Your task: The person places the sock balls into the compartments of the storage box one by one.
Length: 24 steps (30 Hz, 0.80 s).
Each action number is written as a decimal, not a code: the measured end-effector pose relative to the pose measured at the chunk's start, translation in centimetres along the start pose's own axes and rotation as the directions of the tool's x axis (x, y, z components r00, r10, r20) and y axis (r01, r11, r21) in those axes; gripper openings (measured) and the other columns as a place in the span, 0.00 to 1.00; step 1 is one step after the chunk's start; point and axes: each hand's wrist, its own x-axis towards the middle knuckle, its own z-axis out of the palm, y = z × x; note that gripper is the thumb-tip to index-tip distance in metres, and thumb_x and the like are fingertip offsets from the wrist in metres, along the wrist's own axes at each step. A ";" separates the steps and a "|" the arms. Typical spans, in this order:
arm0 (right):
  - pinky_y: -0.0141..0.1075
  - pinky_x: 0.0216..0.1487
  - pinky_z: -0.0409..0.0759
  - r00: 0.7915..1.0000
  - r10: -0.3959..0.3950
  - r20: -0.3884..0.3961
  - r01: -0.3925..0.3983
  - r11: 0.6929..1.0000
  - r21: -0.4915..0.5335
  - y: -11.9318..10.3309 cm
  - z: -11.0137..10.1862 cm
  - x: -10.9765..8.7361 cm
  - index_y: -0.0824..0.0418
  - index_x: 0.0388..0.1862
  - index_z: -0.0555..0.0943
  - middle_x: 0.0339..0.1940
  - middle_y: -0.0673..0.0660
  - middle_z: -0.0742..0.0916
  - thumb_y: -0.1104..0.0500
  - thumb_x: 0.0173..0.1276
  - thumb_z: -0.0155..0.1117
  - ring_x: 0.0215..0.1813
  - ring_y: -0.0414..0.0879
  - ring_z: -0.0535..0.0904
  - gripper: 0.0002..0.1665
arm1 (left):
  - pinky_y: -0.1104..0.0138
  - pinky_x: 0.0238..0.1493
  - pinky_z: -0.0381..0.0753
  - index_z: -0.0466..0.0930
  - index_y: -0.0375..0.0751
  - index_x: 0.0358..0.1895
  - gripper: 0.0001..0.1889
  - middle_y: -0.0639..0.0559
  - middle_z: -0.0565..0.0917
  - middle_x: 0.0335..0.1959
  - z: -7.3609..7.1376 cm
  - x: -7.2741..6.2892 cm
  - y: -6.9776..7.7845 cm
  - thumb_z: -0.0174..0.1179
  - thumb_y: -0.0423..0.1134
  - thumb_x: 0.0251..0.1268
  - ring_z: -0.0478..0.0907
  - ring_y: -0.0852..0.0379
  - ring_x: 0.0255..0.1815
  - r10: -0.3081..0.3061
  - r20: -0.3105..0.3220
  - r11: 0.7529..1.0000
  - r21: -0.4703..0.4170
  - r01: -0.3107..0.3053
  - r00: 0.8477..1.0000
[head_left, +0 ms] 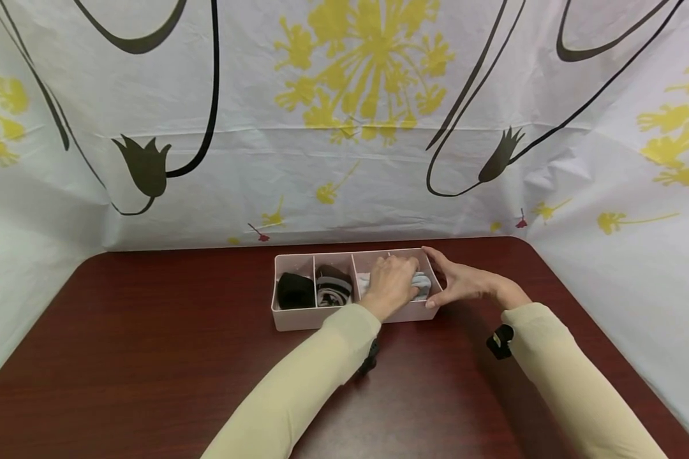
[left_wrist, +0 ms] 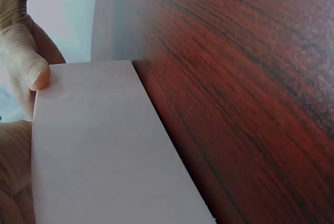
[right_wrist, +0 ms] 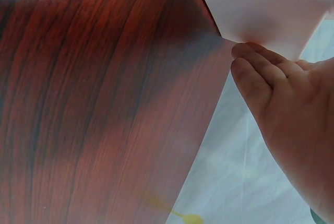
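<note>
A pale pink divided box (head_left: 304,320) stands on the table. Its left compartment holds a black rolled cloth item (head_left: 295,291), and the middle one a grey and black striped roll, likely a sock (head_left: 333,287). Light grey, sock-like fabric (head_left: 422,285) lies in the right compartment. My left hand (head_left: 387,284) reaches down into that compartment over the light fabric, fingers bent; their tips are hidden. My right hand (head_left: 465,280) holds the box's right end, thumb (left_wrist: 36,75) on the front corner, other fingers (right_wrist: 255,67) against the end wall.
The dark red wooden table (head_left: 149,357) spreads around the box. A white curtain with flower prints (head_left: 344,191) hangs behind and at both sides. Black devices are worn at the wrists, one by the right sleeve (head_left: 563,370).
</note>
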 end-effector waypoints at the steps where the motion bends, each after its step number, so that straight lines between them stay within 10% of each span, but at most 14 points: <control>1: 0.60 0.68 0.53 1.000 -0.002 -0.002 0.002 1.000 -0.006 0.0 0.0 0.0 0.62 0.75 0.30 0.76 0.69 0.44 0.52 0.53 0.74 0.76 0.63 0.40 0.71 | 0.67 0.37 0.70 0.80 0.53 0.46 0.18 0.61 0.84 0.36 0.0 0.0 0.1 0.68 0.53 0.53 0.79 0.60 0.38 -0.009 0.016 1.000 0.007 0.008 1.000; 15: 0.62 0.68 0.51 0.999 -0.019 0.026 0.019 0.999 0.031 0.1 0.1 0.6 0.61 0.75 0.29 0.75 0.69 0.41 0.53 0.53 0.74 0.75 0.64 0.36 0.71 | 0.67 0.40 0.71 0.80 0.55 0.50 0.19 0.61 0.84 0.39 0.1 -0.3 -0.2 0.63 0.55 0.57 0.78 0.60 0.40 -0.019 0.049 1.000 0.020 0.018 0.999; 24: 0.62 0.67 0.53 0.999 -0.016 0.037 0.014 0.999 0.044 0.9 0.1 0.1 0.62 0.75 0.28 0.75 0.70 0.40 0.54 0.55 0.73 0.75 0.65 0.37 0.70 | 0.66 0.45 0.74 0.80 0.51 0.51 0.19 0.59 0.84 0.45 -0.6 -2.7 -1.5 0.65 0.51 0.56 0.80 0.60 0.44 0.095 -0.157 0.986 -0.121 -0.115 0.983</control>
